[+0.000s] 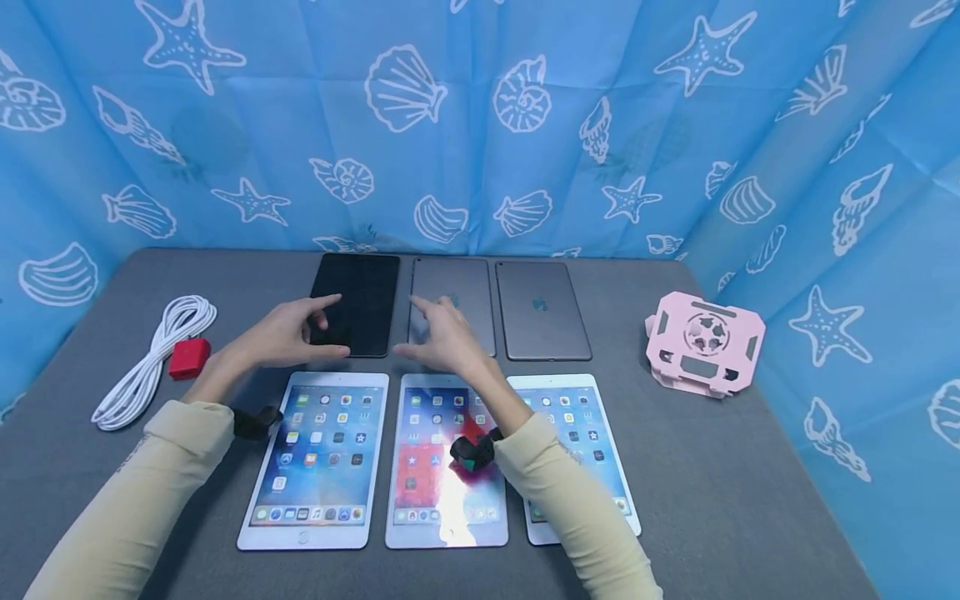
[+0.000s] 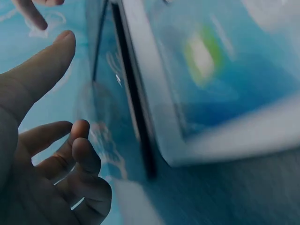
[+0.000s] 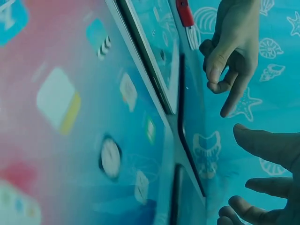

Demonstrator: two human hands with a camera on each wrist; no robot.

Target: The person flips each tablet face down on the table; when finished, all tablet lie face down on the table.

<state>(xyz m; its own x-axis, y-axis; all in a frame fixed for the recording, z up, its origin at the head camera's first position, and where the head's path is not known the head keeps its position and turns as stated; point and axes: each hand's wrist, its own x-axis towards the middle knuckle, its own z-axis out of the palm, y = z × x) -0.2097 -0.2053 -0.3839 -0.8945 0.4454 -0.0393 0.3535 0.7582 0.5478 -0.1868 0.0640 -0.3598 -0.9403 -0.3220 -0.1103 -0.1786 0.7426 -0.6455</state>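
My left hand (image 1: pixel 288 333) hovers over the left edge of a dark tablet (image 1: pixel 363 304) lying screen up in the back row. Its thumb and index finger reach out, with the other fingers loosely bent. Over a grey tablet (image 1: pixel 476 292), back side up, my right hand (image 1: pixel 447 337) holds its thumb and index finger spread toward the left hand. Both hands hold nothing; air shows around the left fingers (image 2: pixel 86 154) and the right fingers (image 3: pixel 262 187) in the wrist views. Nearer me lie two white tablets with lit screens, one on the left (image 1: pixel 322 450) and one in the middle (image 1: pixel 412 467).
Another grey tablet (image 1: pixel 543 312) lies back up at the rear right. A third lit white tablet (image 1: pixel 577 425) is partly under my right sleeve. A coiled white cable (image 1: pixel 153 358) and red charger (image 1: pixel 189 358) sit left, a pink stand (image 1: pixel 705 342) right. A patterned curtain (image 1: pixel 465 125) borders the table.
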